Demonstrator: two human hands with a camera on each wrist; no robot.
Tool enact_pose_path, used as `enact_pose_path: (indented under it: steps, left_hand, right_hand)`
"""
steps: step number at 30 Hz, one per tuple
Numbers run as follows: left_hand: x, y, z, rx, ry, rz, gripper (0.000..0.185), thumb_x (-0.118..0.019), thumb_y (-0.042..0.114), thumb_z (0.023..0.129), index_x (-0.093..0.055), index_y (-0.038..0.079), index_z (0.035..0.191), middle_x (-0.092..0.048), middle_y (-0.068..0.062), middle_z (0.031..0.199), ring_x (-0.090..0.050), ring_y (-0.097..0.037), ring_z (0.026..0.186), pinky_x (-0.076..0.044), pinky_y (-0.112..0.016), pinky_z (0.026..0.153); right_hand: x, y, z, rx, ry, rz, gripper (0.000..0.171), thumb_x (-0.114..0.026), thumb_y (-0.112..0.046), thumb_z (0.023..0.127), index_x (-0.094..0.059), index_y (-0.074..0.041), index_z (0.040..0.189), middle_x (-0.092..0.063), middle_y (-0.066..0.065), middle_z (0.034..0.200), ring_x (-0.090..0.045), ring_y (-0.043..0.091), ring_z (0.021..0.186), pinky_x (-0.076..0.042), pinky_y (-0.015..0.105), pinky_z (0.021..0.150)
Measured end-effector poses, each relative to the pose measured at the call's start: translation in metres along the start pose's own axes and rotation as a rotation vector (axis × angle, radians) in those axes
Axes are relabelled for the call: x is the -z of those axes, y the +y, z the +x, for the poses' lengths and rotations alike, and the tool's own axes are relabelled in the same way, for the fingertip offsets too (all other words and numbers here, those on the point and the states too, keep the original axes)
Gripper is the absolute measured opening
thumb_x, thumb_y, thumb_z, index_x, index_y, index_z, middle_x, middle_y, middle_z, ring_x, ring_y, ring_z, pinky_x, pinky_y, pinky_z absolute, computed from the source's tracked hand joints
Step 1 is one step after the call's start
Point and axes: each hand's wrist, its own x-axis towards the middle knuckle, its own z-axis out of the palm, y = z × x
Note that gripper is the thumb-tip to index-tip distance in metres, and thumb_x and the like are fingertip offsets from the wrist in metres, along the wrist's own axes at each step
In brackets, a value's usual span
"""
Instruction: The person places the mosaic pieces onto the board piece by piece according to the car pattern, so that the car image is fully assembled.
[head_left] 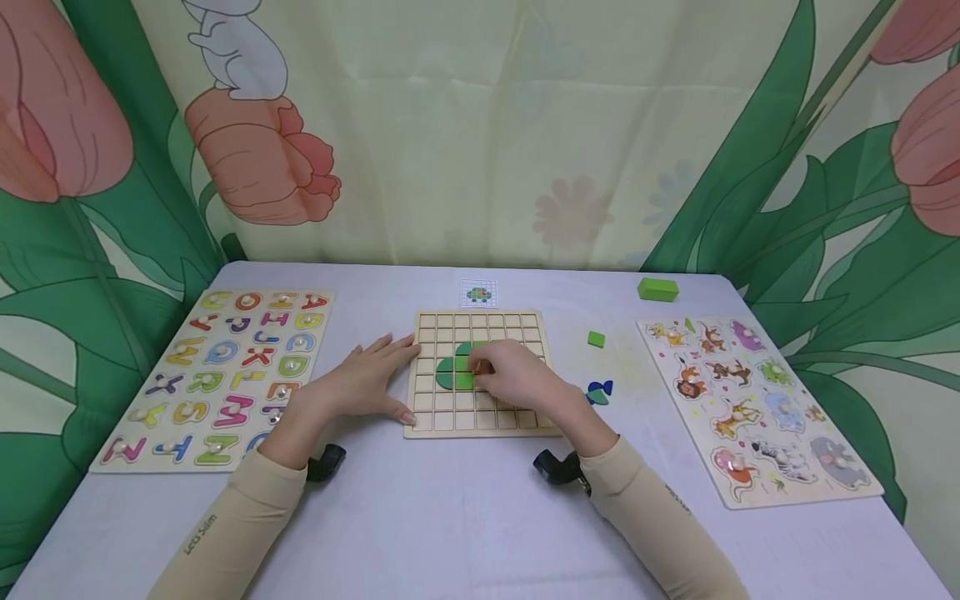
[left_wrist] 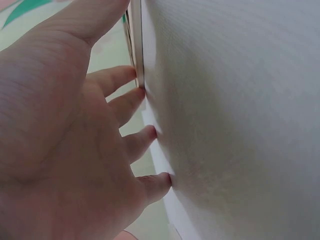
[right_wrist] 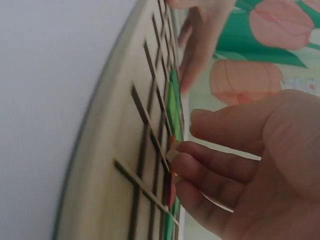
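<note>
From the head view, a wooden grid board (head_left: 480, 375) lies flat at the middle of the white worktop (head_left: 450, 517). Green pieces (head_left: 454, 368) sit in its cells near the centre, forming a rounded shape. The left hand (head_left: 367, 379) rests with straight, spread fingers on the worktop at the board's left edge, fingertips touching the frame — relaxed, gripping nothing. The right hand (head_left: 517, 379) lies over the board's middle, its fingers curled and pinching a small piece (head_left: 477, 365) just beside the green ones; the piece is mostly hidden, so its colour is hard to tell. A small pattern card (head_left: 478, 293) lies just beyond the board. To the left is an alphabet puzzle (head_left: 217, 375), to the right an animal puzzle (head_left: 757, 408). Between the board and the animal puzzle lie a small green square (head_left: 596, 339) and blue and green pieces (head_left: 598, 392); a green block (head_left: 657, 289) sits farther back.

In the left wrist view, the left hand (left_wrist: 75, 145) has its fingers extended, tips pressed on the worktop, the upper two touching the grid board's edge (left_wrist: 136, 45).

In the right wrist view, the right hand (right_wrist: 250, 165) pinches the small piece (right_wrist: 173, 150) between thumb and fingers, touching the grid board (right_wrist: 125, 150) beside the green pieces (right_wrist: 174, 107) — the left hand (right_wrist: 200, 45) shows beyond.
</note>
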Motion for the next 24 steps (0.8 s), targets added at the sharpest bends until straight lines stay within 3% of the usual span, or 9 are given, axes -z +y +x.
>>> enact_pose_path:
  steps: [7,16,24]
  left_hand:
    - [-0.001,-0.002,0.001,0.004,-0.003,0.0,0.119,-0.082,0.065,0.063,-0.029,0.018,0.158,-0.018,-0.002,0.168,-0.009,-0.038,0.156,-0.011,-0.071,0.118]
    - [0.0,0.0,-0.001,0.014,0.002,-0.001,0.119,-0.083,0.064,0.063,-0.028,0.018,0.158,-0.017,-0.002,0.168,-0.008,-0.038,0.156,-0.011,-0.071,0.119]
    - [-0.001,0.001,0.001,0.009,0.003,0.001,0.119,-0.083,0.065,0.063,-0.029,0.018,0.158,-0.018,-0.002,0.168,-0.009,-0.038,0.156,-0.011,-0.071,0.118]
  right_hand:
    - [0.016,0.016,-0.011,-0.042,-0.024,0.032,0.017,-0.064,-0.011,0.092,-0.073,-0.014,0.106,-0.067,-0.004,0.089,-0.056,0.016,0.08,-0.049,0.03,0.073]
    - [0.027,0.031,-0.026,-0.051,-0.081,0.023,0.018,-0.062,-0.008,0.09,-0.073,-0.013,0.104,-0.066,-0.002,0.086,-0.056,0.017,0.08,-0.048,0.029,0.071]
    - [0.04,0.045,-0.046,-0.117,-0.104,0.01,0.014,-0.063,-0.006,0.088,-0.071,-0.012,0.098,-0.064,0.0,0.084,-0.055,0.016,0.076,-0.047,0.028,0.066]
